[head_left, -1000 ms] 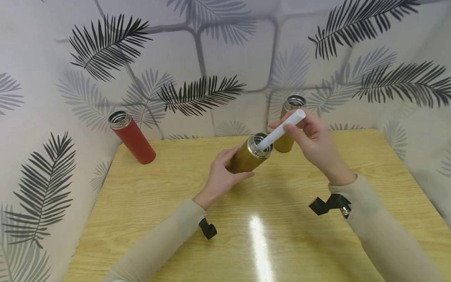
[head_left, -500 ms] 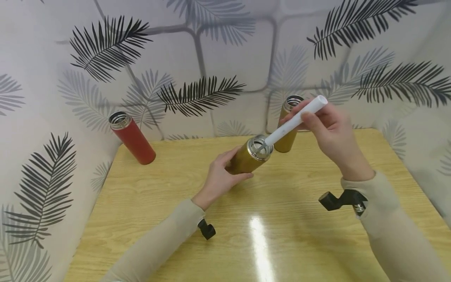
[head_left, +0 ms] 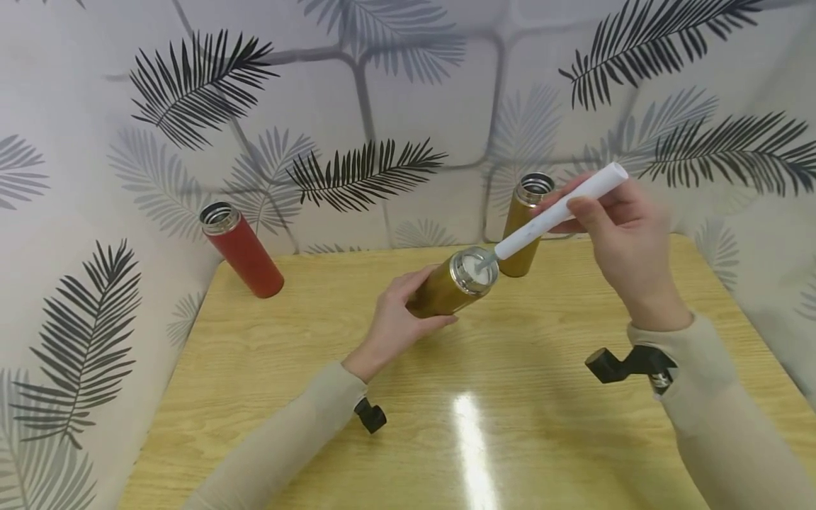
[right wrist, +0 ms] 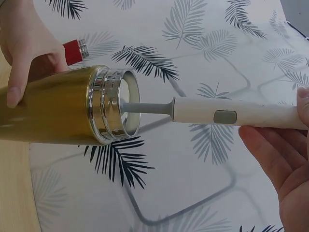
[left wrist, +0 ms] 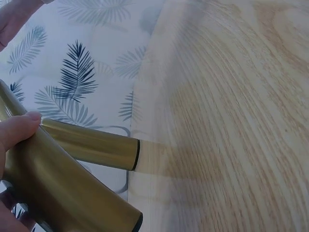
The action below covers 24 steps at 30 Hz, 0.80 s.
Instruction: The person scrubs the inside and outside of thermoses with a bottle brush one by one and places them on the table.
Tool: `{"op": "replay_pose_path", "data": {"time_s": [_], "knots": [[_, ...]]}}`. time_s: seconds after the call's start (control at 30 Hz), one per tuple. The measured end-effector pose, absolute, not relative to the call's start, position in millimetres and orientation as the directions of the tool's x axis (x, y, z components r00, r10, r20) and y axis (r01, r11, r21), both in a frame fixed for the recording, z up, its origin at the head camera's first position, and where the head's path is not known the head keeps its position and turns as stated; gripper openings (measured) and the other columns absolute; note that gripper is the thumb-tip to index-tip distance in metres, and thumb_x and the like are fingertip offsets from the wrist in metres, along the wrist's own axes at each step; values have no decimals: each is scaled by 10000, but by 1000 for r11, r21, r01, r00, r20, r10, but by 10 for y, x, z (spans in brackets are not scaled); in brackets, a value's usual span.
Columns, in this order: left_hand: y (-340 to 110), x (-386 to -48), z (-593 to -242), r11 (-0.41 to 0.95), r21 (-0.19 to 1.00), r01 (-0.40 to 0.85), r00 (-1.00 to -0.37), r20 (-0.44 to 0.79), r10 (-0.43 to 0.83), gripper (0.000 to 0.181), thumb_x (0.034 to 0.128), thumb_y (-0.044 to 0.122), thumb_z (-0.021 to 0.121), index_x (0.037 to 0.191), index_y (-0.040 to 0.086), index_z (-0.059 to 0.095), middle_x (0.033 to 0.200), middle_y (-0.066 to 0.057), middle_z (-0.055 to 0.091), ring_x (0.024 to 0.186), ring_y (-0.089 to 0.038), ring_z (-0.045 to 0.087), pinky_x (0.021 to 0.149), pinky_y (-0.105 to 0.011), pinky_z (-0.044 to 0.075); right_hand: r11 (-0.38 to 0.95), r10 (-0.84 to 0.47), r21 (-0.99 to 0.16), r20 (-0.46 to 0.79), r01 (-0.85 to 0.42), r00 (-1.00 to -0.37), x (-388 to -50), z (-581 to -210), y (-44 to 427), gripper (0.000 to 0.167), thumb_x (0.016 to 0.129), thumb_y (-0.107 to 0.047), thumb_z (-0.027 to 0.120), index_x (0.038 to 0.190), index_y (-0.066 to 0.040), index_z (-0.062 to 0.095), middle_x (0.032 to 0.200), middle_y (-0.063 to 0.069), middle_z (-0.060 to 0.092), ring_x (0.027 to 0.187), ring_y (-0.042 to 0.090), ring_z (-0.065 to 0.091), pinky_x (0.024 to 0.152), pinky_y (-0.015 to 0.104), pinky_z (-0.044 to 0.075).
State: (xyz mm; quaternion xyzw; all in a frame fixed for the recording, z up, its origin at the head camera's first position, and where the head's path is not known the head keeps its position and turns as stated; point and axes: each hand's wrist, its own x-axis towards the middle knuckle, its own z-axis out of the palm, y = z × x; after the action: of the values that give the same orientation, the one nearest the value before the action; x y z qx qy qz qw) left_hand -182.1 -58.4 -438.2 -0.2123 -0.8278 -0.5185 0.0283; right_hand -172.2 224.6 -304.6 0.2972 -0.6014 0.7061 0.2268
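Bottle (head_left: 436, 290), gold and tilted, is near the centre of the head view, your left hand (head_left: 397, 322) wrapped around its body. Your right hand (head_left: 631, 248), farther right, pinches a white-handled tool (head_left: 554, 217) whose grey neck enters the open mouth, where something pale shows. Behind the tool stands a second gold bottle (head_left: 517, 218); toward the left of the frame, a red bottle (head_left: 245, 256) stands on the wooden table (head_left: 287, 347).

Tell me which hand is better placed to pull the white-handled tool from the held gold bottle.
Right, I'd say: the right hand holds the white handle, whose grey stem enters the held gold bottle. The left hand is occupied gripping that bottle, and could steady it during the pull.
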Motion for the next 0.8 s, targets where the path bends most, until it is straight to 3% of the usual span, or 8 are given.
{"op": "replay_pose_path", "data": {"time_s": [0.5,0.67,0.8], "knots": [[-612,-1850,-4363,412,817,404,-903,285,320,764,768,220,951,1454,172,615,1390,-50,652,1269,-260,579,1060,-483,484,-208,-8,-705,694,-677,-720,-1699,-2981,2437,208,1024,24,606,1092,219,583,983,236,748,932,303,769,776,345,627],[-625,-1832,-4354,432,793,430,-892,301,336,762,765,216,953,1448,167,617,1383,-44,662,1264,-261,581,1061,-488,476,-130,67,-710,690,-692,-721,-1662,-2933,2466,225,1004,18,648,1094,219,605,953,211,747,878,269,768,729,314,626],[-625,-1820,-4353,444,775,450,-883,311,352,767,769,226,950,1453,164,611,1383,-47,666,1269,-270,574,1066,-493,466,-150,126,-696,690,-702,-712,-1663,-2931,2477,243,988,8,679,1078,224,614,939,210,747,857,269,762,716,315,627]]}}
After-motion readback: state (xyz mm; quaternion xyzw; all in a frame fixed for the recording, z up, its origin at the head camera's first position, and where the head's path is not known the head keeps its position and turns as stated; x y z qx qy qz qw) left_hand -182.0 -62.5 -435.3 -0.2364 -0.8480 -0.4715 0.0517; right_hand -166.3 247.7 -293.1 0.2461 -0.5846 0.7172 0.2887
